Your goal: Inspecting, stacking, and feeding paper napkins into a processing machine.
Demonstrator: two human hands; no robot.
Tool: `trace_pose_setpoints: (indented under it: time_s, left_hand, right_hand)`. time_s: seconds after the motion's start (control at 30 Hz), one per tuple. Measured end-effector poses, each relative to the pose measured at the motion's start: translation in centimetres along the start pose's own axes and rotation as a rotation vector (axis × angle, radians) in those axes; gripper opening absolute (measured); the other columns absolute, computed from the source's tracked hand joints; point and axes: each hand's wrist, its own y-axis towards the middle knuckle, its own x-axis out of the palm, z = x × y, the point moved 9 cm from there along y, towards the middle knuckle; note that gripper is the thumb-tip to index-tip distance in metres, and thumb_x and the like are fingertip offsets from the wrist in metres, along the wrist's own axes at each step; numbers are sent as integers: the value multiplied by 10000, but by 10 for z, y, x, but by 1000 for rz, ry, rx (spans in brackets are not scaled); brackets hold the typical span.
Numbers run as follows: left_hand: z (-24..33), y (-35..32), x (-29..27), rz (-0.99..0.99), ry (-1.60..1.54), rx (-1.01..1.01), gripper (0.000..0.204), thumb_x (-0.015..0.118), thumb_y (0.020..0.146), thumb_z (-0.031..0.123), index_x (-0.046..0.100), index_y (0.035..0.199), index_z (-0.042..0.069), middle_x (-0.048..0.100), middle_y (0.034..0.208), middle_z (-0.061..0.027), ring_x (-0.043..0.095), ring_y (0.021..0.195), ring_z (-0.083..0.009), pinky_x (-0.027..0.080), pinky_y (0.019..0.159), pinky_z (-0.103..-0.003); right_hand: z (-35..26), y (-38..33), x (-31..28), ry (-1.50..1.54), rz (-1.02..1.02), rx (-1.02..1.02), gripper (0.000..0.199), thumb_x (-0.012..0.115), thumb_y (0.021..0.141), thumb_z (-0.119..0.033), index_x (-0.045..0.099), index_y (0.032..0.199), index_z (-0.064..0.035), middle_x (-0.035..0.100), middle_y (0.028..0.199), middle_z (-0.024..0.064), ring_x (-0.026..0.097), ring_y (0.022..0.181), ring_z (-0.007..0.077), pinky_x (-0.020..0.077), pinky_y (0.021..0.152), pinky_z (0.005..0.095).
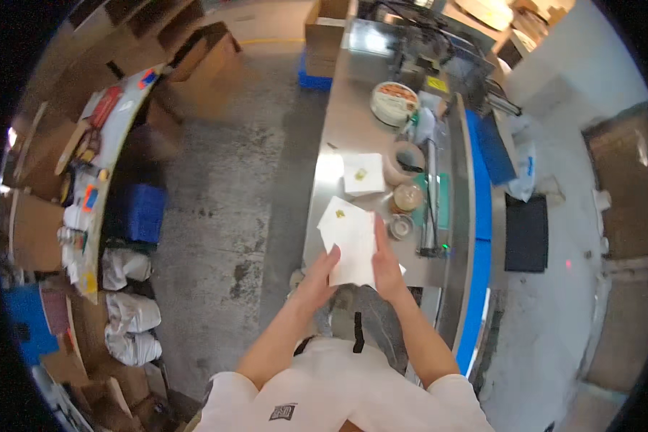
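A white paper piece with a small gold mark [351, 245], perhaps a flat bag or sleeve, is held between my two hands over the near part of the steel table. My left hand [315, 282] grips its lower left edge, the thumb lying on top. Along the right edge my right hand [387, 265] is closed, fingers pointing away from me. Just beyond lies a white block or stack [365, 180] with a similar gold mark. A small metal cup [400, 227] stands to the right of my right hand, near a clear jar [408, 196].
Farther along the steel table [342, 129] are a pinkish container [403, 162], a round tub [394, 104] and a long metal bar [430, 187]. Cardboard boxes [327, 43] stand beyond. A cluttered shelf [119, 137] and a blue crate [146, 212] are to the left.
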Motion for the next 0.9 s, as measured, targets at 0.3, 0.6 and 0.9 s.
trace_pose_setpoints:
  time_s: [0.3,0.6,0.9]
  left_hand:
    - [87,11,112,-506,489,-48,601,378,1032,440,347,1480,41,397,1486,-72,261,1427,-185,245,1153,-346]
    - [80,33,90,-320,283,-46,614,621,939,335,403,1395,-13,539,1329,-126,546,1182,-211,443,997,-372]
    - [75,38,85,-150,495,-36,640,666,916,323,401,1371,-40,575,1259,-138,590,1104,-215,488,923,-360]
  right_hand:
    - [2,-11,-67,1040,649,159,856,233,936,-713,318,1487,-64,423,1476,112,432,1335,301,335,1104,449]
    - [-25,5,-54,1666,750,-66,895,266,906,-746,326,1486,-68,405,1488,119,408,1347,344,306,1122,483]
    - [17,-22,-61,1172,603,283,826,336,951,-663,285,1497,-45,417,1478,132,417,1346,313,305,1128,432]
